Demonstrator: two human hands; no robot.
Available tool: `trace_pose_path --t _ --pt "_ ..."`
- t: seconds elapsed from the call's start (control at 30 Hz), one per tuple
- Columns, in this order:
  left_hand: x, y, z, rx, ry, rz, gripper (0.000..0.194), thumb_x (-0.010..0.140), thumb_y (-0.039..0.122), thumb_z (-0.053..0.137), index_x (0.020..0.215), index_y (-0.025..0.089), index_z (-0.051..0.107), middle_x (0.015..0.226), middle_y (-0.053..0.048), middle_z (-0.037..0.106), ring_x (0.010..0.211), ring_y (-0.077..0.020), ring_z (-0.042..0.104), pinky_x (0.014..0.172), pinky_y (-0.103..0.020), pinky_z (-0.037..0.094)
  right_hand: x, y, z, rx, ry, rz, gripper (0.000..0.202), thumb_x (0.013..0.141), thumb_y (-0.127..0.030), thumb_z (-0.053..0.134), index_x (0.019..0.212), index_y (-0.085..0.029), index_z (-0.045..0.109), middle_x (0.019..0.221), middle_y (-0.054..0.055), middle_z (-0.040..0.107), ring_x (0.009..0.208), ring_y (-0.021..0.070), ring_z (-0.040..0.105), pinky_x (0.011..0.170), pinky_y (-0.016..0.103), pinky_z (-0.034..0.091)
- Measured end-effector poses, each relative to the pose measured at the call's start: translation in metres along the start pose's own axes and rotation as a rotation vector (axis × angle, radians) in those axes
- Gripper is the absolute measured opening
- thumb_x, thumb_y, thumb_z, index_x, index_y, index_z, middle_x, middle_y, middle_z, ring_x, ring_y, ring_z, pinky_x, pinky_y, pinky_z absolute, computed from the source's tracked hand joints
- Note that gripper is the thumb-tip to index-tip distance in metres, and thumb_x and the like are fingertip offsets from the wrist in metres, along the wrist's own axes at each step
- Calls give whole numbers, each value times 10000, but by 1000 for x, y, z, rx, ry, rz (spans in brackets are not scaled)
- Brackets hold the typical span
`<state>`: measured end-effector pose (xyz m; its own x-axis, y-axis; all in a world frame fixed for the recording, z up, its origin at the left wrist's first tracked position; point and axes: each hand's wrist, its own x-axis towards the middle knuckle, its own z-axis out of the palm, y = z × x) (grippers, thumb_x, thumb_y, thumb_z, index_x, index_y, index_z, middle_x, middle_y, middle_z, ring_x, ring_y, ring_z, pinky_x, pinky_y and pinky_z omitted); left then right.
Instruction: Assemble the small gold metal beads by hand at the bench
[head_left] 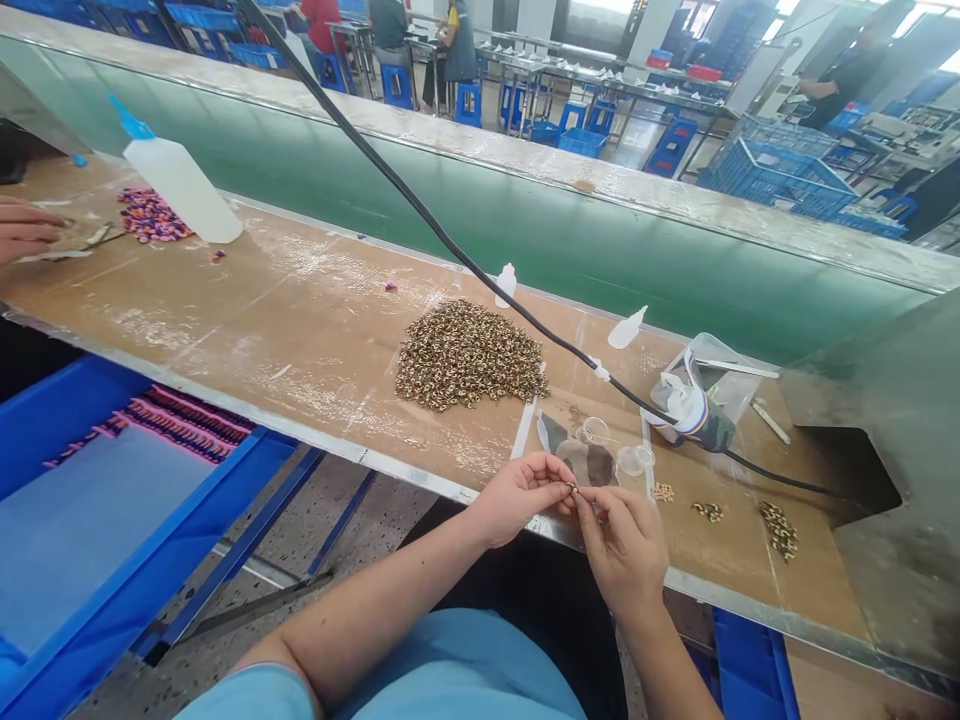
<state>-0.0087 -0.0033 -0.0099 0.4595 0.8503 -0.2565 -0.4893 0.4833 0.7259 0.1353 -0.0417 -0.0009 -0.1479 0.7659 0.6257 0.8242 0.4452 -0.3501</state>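
One small piece (573,489), apparently mid-work, is pinched between left hand (517,497) and right hand (630,550) at the surface's (300,350) near edge; whether the large heap (469,355) beyond is finished is unclear.

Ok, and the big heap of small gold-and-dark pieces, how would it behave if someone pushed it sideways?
The heap would probably spread rather than slide as one, since its pieces look loose and no tray walls hold them. Stray pieces might skid across the table, whose surface looks flat and shiny in patches. Each piece is probably light, being so small.
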Motion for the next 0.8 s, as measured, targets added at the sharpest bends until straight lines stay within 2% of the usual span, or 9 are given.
trace_pose_path --t 0.1,0.53,0.8 --pt "-1 -1 2 25 7 -6 394 579 395 804 756 121 584 640 -6 637 617 -94 602 644 -233 478 0 2 -2 -15 -4 -28 103 842 -172 583 926 -220 616 796 22 627 720 143 548 680 294 438" --pt "-1 -3 1 91 19 -15 426 572 445 793 754 120 589 644 -6 641 622 -101 617 661 -256 504 -3 4 0 44 -6 56 85 867 -235 561 894 -208 637 791 21 632 734 131 566 660 262 465" --pt "-2 -4 0 144 -22 -5 417 616 469 759 782 118 607 656 -12 634 643 -106 610 678 -262 501 -3 3 -1 59 -16 95 102 870 -261 551 857 -209 637 779 19 632 711 122 559 633 247 465"
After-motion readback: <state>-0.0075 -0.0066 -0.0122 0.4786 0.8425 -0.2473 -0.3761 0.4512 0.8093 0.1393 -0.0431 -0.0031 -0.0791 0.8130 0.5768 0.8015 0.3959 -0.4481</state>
